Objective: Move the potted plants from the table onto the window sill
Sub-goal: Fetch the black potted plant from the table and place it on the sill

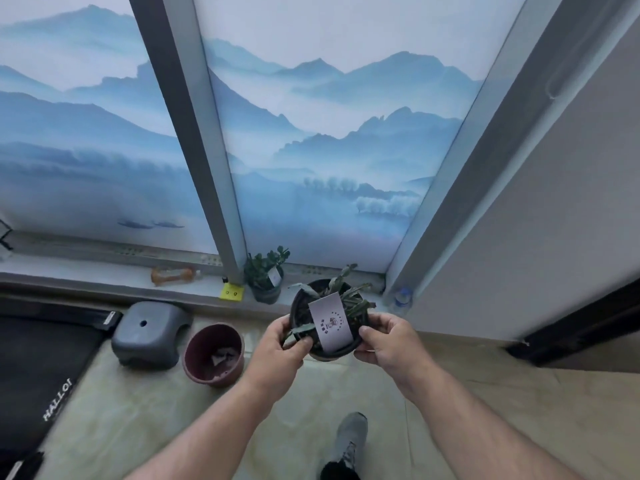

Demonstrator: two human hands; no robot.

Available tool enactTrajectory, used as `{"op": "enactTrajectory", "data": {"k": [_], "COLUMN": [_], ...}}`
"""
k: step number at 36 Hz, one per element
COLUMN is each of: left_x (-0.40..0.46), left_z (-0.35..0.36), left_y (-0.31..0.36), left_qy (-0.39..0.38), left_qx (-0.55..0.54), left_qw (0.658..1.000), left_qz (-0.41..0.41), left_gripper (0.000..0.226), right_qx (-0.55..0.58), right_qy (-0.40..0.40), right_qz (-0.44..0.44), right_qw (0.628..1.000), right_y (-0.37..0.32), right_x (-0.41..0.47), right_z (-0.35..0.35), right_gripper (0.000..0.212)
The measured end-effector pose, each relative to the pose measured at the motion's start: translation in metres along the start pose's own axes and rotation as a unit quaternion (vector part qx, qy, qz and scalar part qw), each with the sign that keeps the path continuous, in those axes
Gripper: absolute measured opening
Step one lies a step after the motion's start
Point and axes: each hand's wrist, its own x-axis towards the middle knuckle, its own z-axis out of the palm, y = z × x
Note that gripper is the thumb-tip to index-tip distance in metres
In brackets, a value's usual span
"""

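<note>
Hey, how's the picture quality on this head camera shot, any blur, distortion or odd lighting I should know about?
Head view: wide-angle distortion splays the window frame outward; light is soft, dim and bluish through the mountain-print blind, with no hard shadows or glare; the potted plant held by the left hand and right hand is fairly sharp, though its white label's print is unreadable; edges look slightly soft.

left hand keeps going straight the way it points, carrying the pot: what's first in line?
Probably the front edge of the pale window sill, right of the small black potted plant. The left hand grips the black plastic pot; depth is unclear.
</note>
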Motion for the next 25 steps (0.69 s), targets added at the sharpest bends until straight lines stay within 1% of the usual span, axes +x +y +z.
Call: {"op": "enactTrajectory", "data": {"k": [4, 5, 6, 11, 17, 22, 25], "left_x": [0.055, 0.085, 0.085, 0.176, 0.284, 0.350, 0.395], "left_z": [0.004, 0.009, 0.007, 0.021, 0.033, 0.036, 0.035], "left_y": [0.007, 0.005, 0.007, -0.008, -0.053, -0.091, -0.130], "left_qy": [0.011, 0.015, 0.011, 0.044, 0.067, 0.084, 0.091], "left_qx": [0.012, 0.016, 0.022, 0.052, 0.049, 0.055, 0.068], "left_qw": [1.000, 1.000, 1.000, 0.996, 0.993, 0.991, 0.989], "left_qz": [-0.006, -0.010, -0.017, -0.059, -0.085, -0.088, -0.093], "left_gripper": [0.044, 0.045, 0.045, 0.050, 0.048, 0.045, 0.045], "right_qx": [0.006, 0.006, 0.007, -0.008, -0.049, -0.065, -0.068], "right_qy": [-0.013, -0.023, -0.025, -0.040, -0.053, -0.045, -0.043], "right_qz": [0.016, 0.021, 0.022, 0.049, 0.078, 0.093, 0.103], "right_qw": [1.000, 0.999, 0.999, 0.998, 0.994, 0.993, 0.991], "right_y": [-0.012, -0.014, -0.015, -0.015, 0.019, 0.055, 0.088], "right_x": [0.055, 0.086, 0.087, 0.187, 0.310, 0.383, 0.429], "right_z": [0.001, -0.002, -0.001, -0.006, -0.006, 0.003, 0.012], "right_gripper": [0.018, 0.018, 0.018, 0.020, 0.020, 0.020, 0.023]}}
